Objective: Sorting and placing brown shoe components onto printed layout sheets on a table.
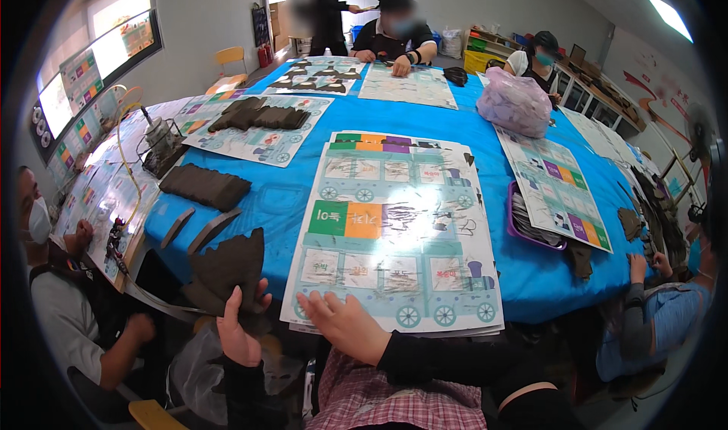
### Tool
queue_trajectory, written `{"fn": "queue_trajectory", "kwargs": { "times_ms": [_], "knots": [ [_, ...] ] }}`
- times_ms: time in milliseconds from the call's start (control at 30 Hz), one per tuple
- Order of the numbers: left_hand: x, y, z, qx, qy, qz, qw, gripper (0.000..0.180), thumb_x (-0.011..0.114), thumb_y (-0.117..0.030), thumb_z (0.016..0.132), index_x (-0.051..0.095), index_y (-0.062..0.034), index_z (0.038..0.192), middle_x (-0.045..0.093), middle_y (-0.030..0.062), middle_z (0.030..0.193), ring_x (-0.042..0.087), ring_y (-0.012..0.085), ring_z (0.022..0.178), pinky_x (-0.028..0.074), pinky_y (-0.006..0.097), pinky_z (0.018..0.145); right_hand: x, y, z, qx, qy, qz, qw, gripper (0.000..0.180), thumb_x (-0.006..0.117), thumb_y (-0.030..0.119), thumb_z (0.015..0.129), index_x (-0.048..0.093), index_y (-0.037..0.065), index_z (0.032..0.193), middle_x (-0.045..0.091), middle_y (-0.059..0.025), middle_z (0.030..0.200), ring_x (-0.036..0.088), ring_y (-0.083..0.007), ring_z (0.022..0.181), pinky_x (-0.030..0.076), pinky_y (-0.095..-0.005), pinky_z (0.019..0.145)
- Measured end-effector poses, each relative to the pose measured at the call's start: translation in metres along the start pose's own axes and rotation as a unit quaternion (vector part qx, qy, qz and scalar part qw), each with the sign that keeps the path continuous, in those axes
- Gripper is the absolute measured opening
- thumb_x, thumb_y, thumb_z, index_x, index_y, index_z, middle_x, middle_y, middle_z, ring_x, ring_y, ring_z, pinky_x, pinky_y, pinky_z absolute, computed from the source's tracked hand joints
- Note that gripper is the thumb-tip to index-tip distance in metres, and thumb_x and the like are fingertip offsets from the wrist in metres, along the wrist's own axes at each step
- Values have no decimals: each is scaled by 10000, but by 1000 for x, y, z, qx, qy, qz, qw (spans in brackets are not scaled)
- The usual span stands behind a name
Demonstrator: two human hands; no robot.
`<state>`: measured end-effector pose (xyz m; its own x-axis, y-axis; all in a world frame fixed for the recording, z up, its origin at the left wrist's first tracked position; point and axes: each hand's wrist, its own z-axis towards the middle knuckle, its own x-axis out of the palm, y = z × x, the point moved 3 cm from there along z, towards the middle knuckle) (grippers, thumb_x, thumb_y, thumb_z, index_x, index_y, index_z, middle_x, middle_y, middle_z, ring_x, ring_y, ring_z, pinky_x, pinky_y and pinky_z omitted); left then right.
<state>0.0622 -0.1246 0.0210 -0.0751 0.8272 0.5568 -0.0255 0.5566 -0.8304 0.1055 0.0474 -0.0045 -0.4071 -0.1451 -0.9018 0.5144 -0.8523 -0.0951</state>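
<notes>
My left hand [240, 331] grips the lower edge of a dark brown stack of flat cut pieces [231, 262] at the table's near edge, thumb towards me and fingertips at its right side. My right hand [350, 327] is open, palm down with fingers spread, over the near left corner of a pile of printed train sheets [394, 233]. Dark scuff marks cover the top sheet. Left of the sheets lie two narrow curved dark strips [212, 230] and a wide dark brown bundle of flat pieces [205, 187]. What material the dark pieces are, I cannot tell.
A blue cloth [425, 127] covers the table. To the right are a purple basket [531, 229] under another train sheet and a pinkish plastic bag [516, 100]. A metal device [159, 138] with a hose stands left. Several people sit around.
</notes>
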Motion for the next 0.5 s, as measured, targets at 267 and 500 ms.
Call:
{"fn": "queue_trajectory", "kwargs": {
  "times_ms": [267,500],
  "knots": [
    [18,13,-2,-84,107,-5,991,378,442,-124,938,393,12,1288,526,149,1220,570,316,1079,519,396,832,-10,-33,-7,43,64,164,983,550,584,269,824,437,-7,1276,505,-129,1134,523,-233,951,461,-333,664],
    [66,39,0,-201,240,68,947,367,497,-138,940,429,22,1263,547,138,1195,613,292,1004,557,334,738,-43,-119,16,295,62,611,731,202,582,152,896,481,8,995,623,-95,907,625,-121,749,483,-221,468]
  ]
}}
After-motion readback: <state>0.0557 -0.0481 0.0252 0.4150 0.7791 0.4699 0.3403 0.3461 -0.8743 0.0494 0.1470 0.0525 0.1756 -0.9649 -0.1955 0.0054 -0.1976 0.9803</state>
